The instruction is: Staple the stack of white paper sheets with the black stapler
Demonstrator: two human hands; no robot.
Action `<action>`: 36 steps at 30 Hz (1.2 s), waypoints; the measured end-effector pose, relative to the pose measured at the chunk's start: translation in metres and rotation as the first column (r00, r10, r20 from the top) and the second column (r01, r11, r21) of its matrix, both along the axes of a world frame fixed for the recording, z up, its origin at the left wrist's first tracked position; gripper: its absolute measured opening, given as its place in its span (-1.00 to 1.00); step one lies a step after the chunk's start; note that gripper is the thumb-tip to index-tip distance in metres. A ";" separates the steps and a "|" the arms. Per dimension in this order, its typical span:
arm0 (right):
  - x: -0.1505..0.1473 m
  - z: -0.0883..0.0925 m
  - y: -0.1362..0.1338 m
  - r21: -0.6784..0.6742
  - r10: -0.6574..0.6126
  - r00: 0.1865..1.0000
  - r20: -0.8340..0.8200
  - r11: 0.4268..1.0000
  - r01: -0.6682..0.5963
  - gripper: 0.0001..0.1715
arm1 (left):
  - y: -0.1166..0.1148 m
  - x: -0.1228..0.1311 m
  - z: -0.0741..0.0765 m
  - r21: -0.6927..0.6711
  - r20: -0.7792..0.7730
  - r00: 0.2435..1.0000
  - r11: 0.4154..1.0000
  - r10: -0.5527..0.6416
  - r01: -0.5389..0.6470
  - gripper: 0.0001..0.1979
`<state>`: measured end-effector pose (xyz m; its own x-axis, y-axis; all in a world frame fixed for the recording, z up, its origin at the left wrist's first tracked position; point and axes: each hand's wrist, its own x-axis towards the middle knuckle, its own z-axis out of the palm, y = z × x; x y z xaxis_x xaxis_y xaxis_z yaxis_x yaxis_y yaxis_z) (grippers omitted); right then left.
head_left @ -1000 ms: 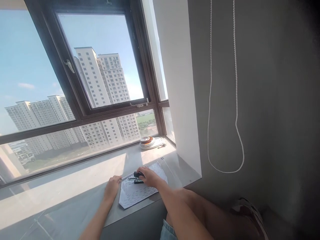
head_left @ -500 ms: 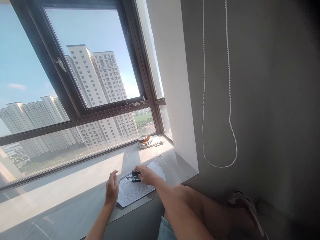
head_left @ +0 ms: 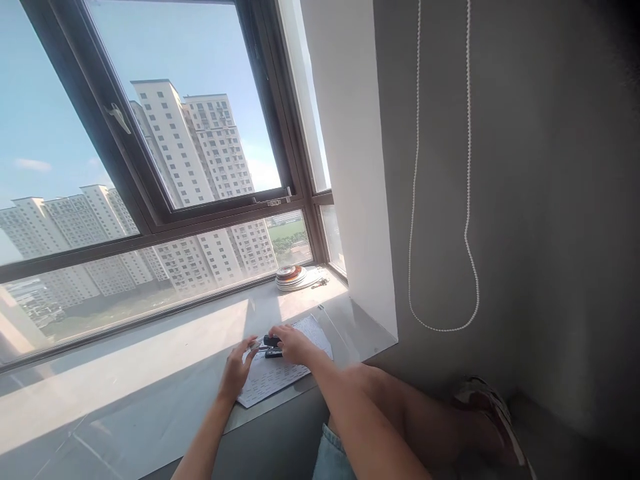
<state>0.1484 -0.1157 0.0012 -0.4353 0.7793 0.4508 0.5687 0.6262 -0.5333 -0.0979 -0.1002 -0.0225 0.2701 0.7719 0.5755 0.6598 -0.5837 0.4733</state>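
A black stapler lies over printed sheets of paper on the windowsill, its top and base spread apart with a metal strip between them. My right hand grips its right end, fingers curled over the black top. From the left, my left hand pinches the stapler's metal part between thumb and fingertips. Those fingertips partly cover the metal, so any small piece there is too small to make out. The sheets reach under both hands.
A stack of plates stands in the sill's far corner, with a small dark item, perhaps keys, beside it. The window frame runs behind the sill. A looped bead chain hangs at the right. My bent leg is below.
My left hand has moved right and closed its fingertips on the stapler's metal part. My right hand stays on the stapler. The view has shifted slightly.
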 end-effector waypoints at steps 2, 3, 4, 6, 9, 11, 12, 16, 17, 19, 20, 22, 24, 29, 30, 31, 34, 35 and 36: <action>0.000 -0.001 0.001 0.006 0.000 1.000 0.006 1.000 0.000 -0.56 | 0.002 -0.001 -0.002 -0.027 -0.047 0.999 0.999 0.016 -0.018 -0.63; 0.000 -0.001 0.001 0.008 -0.001 1.000 0.010 1.000 0.001 -0.56 | 0.002 -0.001 -0.003 -0.040 -0.075 0.997 0.999 0.012 -0.015 -0.65; -0.001 -0.002 0.001 0.010 -0.003 1.000 0.013 1.000 0.003 -0.56 | 0.002 -0.001 -0.003 -0.049 -0.098 0.995 0.999 0.004 -0.009 -0.67; -0.001 -0.002 0.002 0.013 -0.007 1.000 0.016 1.000 0.006 -0.55 | 0.003 -0.001 -0.002 -0.051 -0.120 0.993 0.999 -0.015 0.009 -0.71; -0.003 -0.003 0.004 0.025 -0.007 1.000 0.015 1.000 0.006 -0.55 | 0.007 -0.002 -0.002 -0.017 -0.096 0.995 1.000 -0.019 0.018 -0.73; -0.004 -0.004 0.005 0.035 -0.004 1.000 0.012 0.999 0.004 -0.54 | 0.011 -0.003 -0.003 -0.004 -0.060 0.998 1.000 0.000 0.000 -0.73; -0.004 -0.005 0.006 0.038 -0.004 1.000 0.012 0.999 0.003 -0.54 | 0.013 -0.003 -0.004 -0.009 -0.046 0.999 1.000 0.009 -0.009 -0.72; -0.004 -0.006 0.007 0.034 -0.014 0.999 0.036 0.999 0.013 -0.55 | 0.018 -0.003 -0.006 -0.092 -0.045 0.999 0.996 -0.017 0.013 -0.70; -0.004 -0.005 0.007 0.029 -0.013 0.999 0.047 1.000 0.011 -0.55 | 0.019 -0.002 -0.006 -0.113 -0.054 0.998 0.993 -0.028 0.022 -0.70; -0.003 -0.004 0.007 0.018 -0.005 0.998 0.067 1.000 0.004 -0.55 | 0.018 -0.002 -0.005 -0.144 -0.071 0.997 0.989 -0.041 0.031 -0.68; -0.003 -0.003 0.006 0.013 -0.001 0.997 0.076 1.000 0.000 -0.55 | 0.018 -0.001 -0.005 -0.155 -0.075 0.996 0.987 -0.044 0.032 -0.68; -0.002 -0.002 0.005 0.008 -0.001 0.996 0.086 1.000 0.000 -0.55 | 0.017 -0.001 -0.005 -0.174 -0.074 0.996 0.984 -0.051 0.038 -0.68; -0.001 -0.001 0.004 0.007 -0.007 0.996 0.087 1.000 0.006 -0.56 | 0.017 -0.001 -0.004 -0.194 -0.068 0.996 0.980 -0.060 0.046 -0.69; -0.001 0.001 0.001 0.014 -0.014 0.997 0.079 1.000 0.013 -0.57 | 0.017 -0.001 -0.003 -0.233 -0.063 0.997 0.972 -0.051 0.035 -0.68; -0.001 0.002 0.000 0.013 -0.016 0.997 0.078 1.000 0.015 -0.57 | 0.017 -0.001 -0.003 -0.239 -0.063 0.997 0.971 -0.051 0.034 -0.68; -0.001 0.002 -0.001 0.012 -0.018 0.997 0.077 1.000 0.017 -0.58 | 0.016 -0.001 -0.002 -0.243 -0.064 0.997 0.970 -0.051 0.034 -0.67; 0.000 0.003 -0.002 0.009 -0.024 0.997 0.075 1.000 0.023 -0.58 | 0.016 -0.002 -0.001 -0.254 -0.063 0.997 0.967 -0.053 0.035 -0.67; 0.000 0.004 -0.002 0.008 -0.025 0.997 0.073 1.000 0.024 -0.57 | 0.016 -0.002 -0.001 -0.257 -0.058 0.997 0.966 -0.054 0.037 -0.66; 0.000 0.004 -0.003 0.008 -0.026 0.997 0.071 1.000 0.025 -0.56 | 0.016 -0.002 -0.001 -0.261 -0.050 0.997 0.965 -0.056 0.041 -0.66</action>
